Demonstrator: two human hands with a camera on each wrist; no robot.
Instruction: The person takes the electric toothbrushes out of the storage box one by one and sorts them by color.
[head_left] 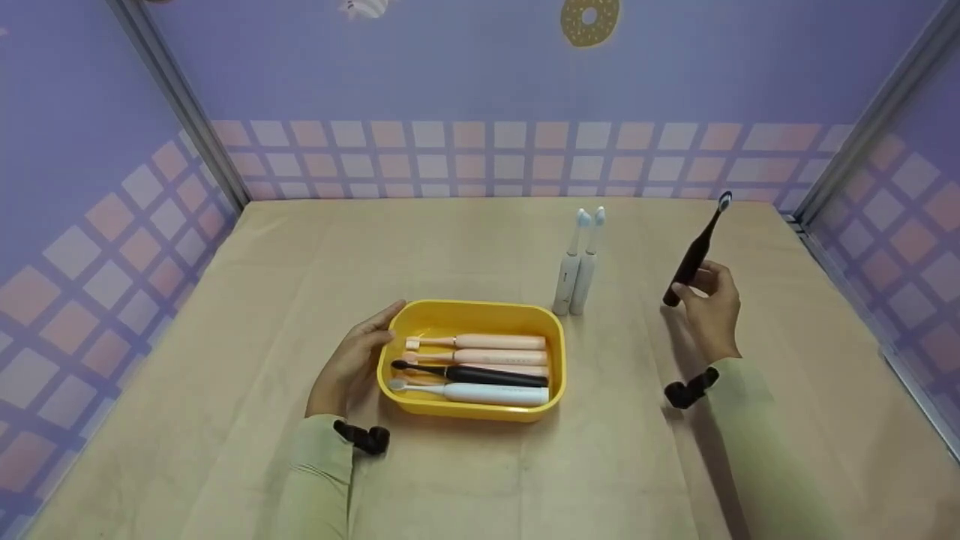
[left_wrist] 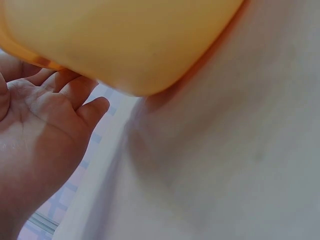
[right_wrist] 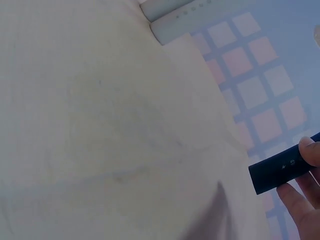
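Observation:
My left hand (head_left: 352, 367) grips the left rim of a yellow plastic box (head_left: 471, 414), thumb over the edge; in the left wrist view the box's outer wall (left_wrist: 135, 45) hides some fingertips. Inside the box lie a white electric toothbrush (head_left: 495, 394), a black one (head_left: 495, 375) and several pink ones (head_left: 501, 342), heads to the left. On the right, my right hand (head_left: 712, 307) pinches another black electric toothbrush (head_left: 691, 262) by its lower handle, head up and leaning right. Its base is close to the table; whether they touch I cannot tell.
Two white electric toothbrushes (head_left: 583, 277) stand upright side by side behind the box's right corner. A cream cloth (head_left: 450, 480) covers the table. Purple walls with a checked band (head_left: 480, 157) enclose the back and sides.

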